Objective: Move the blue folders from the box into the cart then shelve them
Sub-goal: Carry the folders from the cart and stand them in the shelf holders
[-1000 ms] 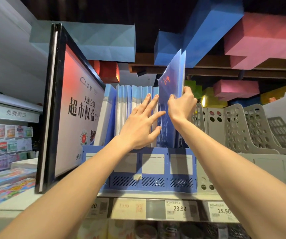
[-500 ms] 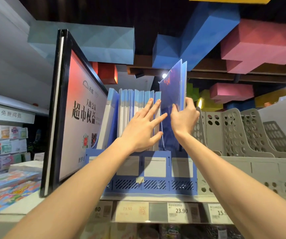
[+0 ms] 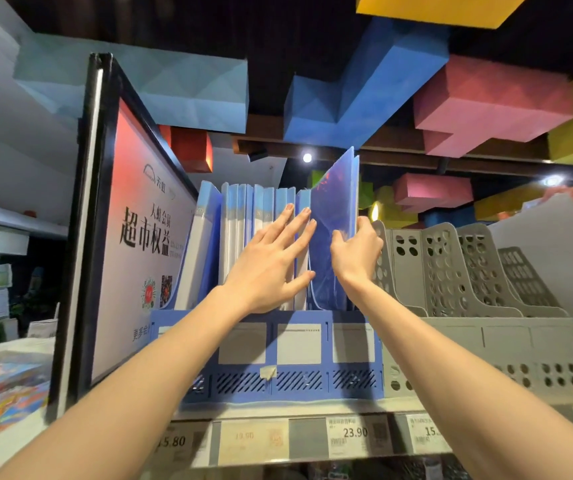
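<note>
Lower than a second ago, the blue folder (image 3: 335,216) stands upright, long axis vertical, at the right end of the blue rack (image 3: 278,341), gripped by the nearer right hand (image 3: 356,258), while the left hand (image 3: 271,268), fingers straight, presses the shelved folders (image 3: 243,220) leftward.

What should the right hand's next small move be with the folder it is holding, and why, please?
Probably slide the blue folder straight down into the blue rack. The right hand grips its edge, and its top stands well above the shelved folders. The left hand, fingers straight, presses against those folders, so a slot looks open beside them.
</note>
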Motion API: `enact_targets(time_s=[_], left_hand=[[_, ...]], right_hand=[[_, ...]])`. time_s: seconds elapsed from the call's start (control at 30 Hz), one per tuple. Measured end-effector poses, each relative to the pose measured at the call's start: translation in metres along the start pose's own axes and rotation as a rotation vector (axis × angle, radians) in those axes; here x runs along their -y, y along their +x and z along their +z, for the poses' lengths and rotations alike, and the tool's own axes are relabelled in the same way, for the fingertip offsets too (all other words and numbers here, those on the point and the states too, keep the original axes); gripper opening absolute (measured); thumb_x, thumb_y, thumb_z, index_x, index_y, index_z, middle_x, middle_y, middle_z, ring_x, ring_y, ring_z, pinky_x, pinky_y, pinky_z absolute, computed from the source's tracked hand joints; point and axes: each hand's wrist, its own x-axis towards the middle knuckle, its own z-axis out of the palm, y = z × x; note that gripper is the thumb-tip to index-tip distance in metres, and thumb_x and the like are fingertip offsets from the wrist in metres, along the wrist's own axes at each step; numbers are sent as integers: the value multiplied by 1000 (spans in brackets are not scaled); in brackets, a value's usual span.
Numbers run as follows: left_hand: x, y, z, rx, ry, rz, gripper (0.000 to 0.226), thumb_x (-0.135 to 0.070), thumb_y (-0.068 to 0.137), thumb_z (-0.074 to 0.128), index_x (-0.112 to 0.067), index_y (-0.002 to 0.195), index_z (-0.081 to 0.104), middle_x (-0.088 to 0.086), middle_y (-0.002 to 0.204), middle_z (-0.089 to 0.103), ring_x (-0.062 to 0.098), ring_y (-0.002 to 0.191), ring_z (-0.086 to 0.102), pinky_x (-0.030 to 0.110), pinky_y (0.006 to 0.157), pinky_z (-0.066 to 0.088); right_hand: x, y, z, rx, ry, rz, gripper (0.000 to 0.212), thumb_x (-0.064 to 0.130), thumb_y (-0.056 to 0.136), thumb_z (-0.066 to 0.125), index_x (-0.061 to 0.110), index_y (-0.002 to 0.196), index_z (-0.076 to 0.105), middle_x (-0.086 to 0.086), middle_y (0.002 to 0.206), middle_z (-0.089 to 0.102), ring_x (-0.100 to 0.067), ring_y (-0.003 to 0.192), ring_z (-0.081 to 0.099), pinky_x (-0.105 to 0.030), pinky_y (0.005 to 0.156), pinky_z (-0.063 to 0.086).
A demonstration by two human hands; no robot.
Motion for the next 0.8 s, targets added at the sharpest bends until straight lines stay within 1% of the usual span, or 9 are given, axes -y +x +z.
enact_targets(time_s=[0.1, 0.2, 0.37, 0.5, 0.57, 0.6, 0.67, 0.7, 0.8], left_hand=[[1, 0, 0, 2, 0, 2, 79, -60, 101, 36, -24, 162, 1, -5, 168, -14, 15, 153, -22, 34, 120, -2], [0, -1, 0, 3, -5, -2, 78, -59, 101, 36, -24, 162, 1, -4, 168, -12, 16, 153, -20, 37, 122, 2], [-3, 1, 1, 11, -4, -10, 79, -60, 100, 37, -26, 162, 2, -3, 168, -12, 18, 153, -19, 38, 123, 3], [-1, 0, 3, 8, 0, -6, 80, -59, 100, 37, -24, 162, 1, -3, 168, -13, 18, 153, -20, 41, 124, 7], [-2, 0, 3, 6, 0, -6, 79, -59, 100, 37, -24, 162, 0, -3, 168, -13, 17, 153, -20, 42, 124, 9], [-2, 1, 3, 7, -2, -5, 79, -59, 100, 36, -25, 162, -1, -4, 168, -14, 17, 153, -21, 41, 124, 8], [-1, 1, 4, 3, -2, -2, 79, -59, 101, 36, -26, 161, -2, -5, 168, -16, 16, 152, -23, 40, 124, 6], [-1, 1, 3, 2, -2, -1, 79, -59, 101, 35, -26, 161, -3, -5, 167, -17, 16, 152, -24, 40, 124, 4], [-2, 1, 4, 7, -5, -8, 78, -59, 101, 34, -26, 161, -4, -6, 167, -18, 16, 152, -24, 41, 124, 5]], right_hand=[[-5, 0, 1, -7, -18, -13, 28, 12, 95, 60, 5, 122, 58, -13, 112, 66, -15, 88, 43, -15, 66, 27], [-9, -2, -3, 18, 8, -21, 32, 12, 95, 61, 7, 126, 57, -5, 113, 63, -11, 92, 42, -20, 74, 33], [-13, -7, -4, -2, 76, 18, 19, 11, 93, 60, 8, 112, 60, -7, 104, 66, -13, 85, 52, -28, 75, 41], [-12, -14, -1, -63, 121, 87, 15, 12, 93, 60, 7, 108, 62, -7, 99, 68, 5, 70, 46, -19, 68, 33], [-13, -15, 1, -58, 165, 123, 18, 14, 93, 62, 9, 110, 62, -4, 99, 69, -2, 75, 54, -25, 75, 43], [-13, -14, 2, -38, 183, 134, 20, 17, 93, 63, 12, 112, 62, -1, 99, 67, -11, 85, 59, -32, 83, 49], [-14, -13, 2, 46, 187, 128, 26, 28, 93, 65, 19, 116, 60, 5, 105, 64, -22, 105, 60, -43, 95, 50], [-16, -12, 2, 115, 211, 124, 28, 34, 93, 65, 22, 118, 58, 6, 108, 64, -20, 109, 60, -41, 96, 50], [-13, -9, -5, 389, 275, 95, 36, 44, 96, 61, 22, 123, 52, 14, 111, 63, -3, 105, 60, -24, 90, 50]])
